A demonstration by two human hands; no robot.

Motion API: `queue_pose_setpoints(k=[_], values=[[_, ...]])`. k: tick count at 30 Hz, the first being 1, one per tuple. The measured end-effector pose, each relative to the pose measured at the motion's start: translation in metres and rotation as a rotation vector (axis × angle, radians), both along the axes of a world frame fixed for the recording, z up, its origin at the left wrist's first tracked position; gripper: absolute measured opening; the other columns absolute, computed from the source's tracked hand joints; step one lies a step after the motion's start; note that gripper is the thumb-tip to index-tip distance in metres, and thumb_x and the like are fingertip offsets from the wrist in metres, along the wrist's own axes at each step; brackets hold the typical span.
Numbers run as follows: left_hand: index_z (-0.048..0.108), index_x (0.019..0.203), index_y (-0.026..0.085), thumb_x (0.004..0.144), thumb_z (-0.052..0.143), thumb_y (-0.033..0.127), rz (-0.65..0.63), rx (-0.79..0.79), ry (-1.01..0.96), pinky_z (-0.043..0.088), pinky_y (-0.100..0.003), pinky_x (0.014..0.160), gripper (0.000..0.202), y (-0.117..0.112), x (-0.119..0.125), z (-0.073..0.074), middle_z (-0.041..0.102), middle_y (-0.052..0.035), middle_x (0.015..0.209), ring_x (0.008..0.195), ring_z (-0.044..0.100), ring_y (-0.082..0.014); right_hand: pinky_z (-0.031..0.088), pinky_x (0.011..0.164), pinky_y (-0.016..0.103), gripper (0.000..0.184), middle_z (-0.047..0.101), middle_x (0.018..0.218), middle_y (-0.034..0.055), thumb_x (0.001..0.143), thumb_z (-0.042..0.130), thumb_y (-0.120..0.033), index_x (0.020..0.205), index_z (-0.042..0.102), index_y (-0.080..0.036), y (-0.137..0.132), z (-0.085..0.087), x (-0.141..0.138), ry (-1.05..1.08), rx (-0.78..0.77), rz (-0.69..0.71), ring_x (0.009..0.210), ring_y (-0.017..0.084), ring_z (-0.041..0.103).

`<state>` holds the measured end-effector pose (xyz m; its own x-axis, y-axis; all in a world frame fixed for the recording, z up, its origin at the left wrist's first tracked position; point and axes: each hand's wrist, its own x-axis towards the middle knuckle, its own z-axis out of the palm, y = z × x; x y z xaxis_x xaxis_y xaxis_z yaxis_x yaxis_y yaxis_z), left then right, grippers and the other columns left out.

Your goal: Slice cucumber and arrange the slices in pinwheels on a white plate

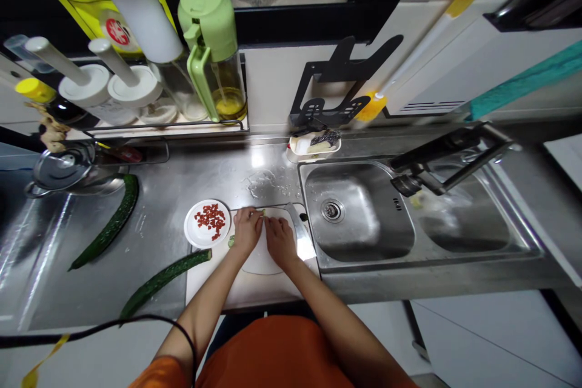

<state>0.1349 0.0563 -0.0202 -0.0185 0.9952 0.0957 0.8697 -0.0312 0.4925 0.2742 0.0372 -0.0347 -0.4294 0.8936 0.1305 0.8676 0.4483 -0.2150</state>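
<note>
My left hand (248,233) is over the white cutting board (252,294), its fingers closed on a small pale-green piece (262,213), too small to name. Close beside it, my right hand (280,244) has its fingers bent in toward the same spot; whatever they pinch is hidden. A knife (301,227) lies on the board to the right of my hands, near a dark green bit (304,217). Left of my left wrist sits a green scrap (231,241). The white plate (191,233) with chopped red pieces (211,222) stands at the board's upper left.
One long cucumber (168,277) reaches the board's left edge; another cucumber (109,231) lies farther left. A double sink (364,257) with a black faucet (427,160) is on the right. Behind stand an oil bottle (213,54), seasoning jars (136,88) and a lidded pot (63,167).
</note>
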Motion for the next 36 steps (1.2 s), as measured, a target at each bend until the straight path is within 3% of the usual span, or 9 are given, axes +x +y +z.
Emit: queue_pose_setpoints(k=[16,23,27,31,36], values=[[0.069,0.103,0.023,0.086,0.054,0.026,-0.003,0.046,-0.039,0.040,-0.036,0.088,0.023,-0.005,-0.009,0.005,0.062,-0.0080,0.097,0.096,0.052,-0.0218,0.041,0.081,0.040,0.041,0.057,0.114,0.0152,0.087,0.045,-0.011,0.126,0.055,-0.008,0.000,0.006,0.001,0.037,-0.005,-0.002,0.106,0.030,0.040],[0.065,0.111,0.019,0.088,0.047,0.023,0.112,-0.009,-0.128,0.045,-0.034,0.090,0.029,-0.045,-0.044,0.023,0.065,-0.0089,0.104,0.100,0.058,-0.0202,0.043,0.085,0.043,0.041,0.055,0.115,0.0151,0.088,0.042,-0.012,0.127,0.054,-0.011,-0.017,0.016,0.018,0.108,-0.064,0.012,0.109,0.029,0.038],[0.065,0.108,0.018,0.087,0.048,0.026,0.233,-0.095,-0.046,0.048,-0.032,0.084,0.028,-0.074,-0.059,0.025,0.069,-0.0088,0.098,0.091,0.063,-0.0202,0.044,0.085,0.043,0.038,0.055,0.116,0.0143,0.089,0.043,-0.013,0.125,0.055,-0.012,-0.032,0.019,0.027,0.117,-0.110,0.019,0.109,0.029,0.039],[0.065,0.107,0.018,0.086,0.049,0.027,0.250,-0.146,0.080,0.047,-0.030,0.083,0.028,-0.090,-0.062,0.022,0.069,-0.0091,0.100,0.092,0.063,-0.0204,0.044,0.086,0.042,0.035,0.056,0.115,0.0129,0.088,0.046,-0.013,0.121,0.058,-0.012,-0.044,0.020,0.029,0.126,-0.147,0.017,0.109,0.029,0.039],[0.066,0.106,0.020,0.089,0.046,0.033,0.265,-0.245,0.184,0.045,-0.028,0.073,0.029,-0.089,-0.052,0.028,0.069,-0.0089,0.094,0.083,0.064,-0.0199,0.043,0.089,0.042,0.034,0.056,0.115,0.0123,0.088,0.046,-0.012,0.120,0.058,-0.013,-0.051,0.018,0.028,0.129,-0.148,0.023,0.110,0.028,0.040]])
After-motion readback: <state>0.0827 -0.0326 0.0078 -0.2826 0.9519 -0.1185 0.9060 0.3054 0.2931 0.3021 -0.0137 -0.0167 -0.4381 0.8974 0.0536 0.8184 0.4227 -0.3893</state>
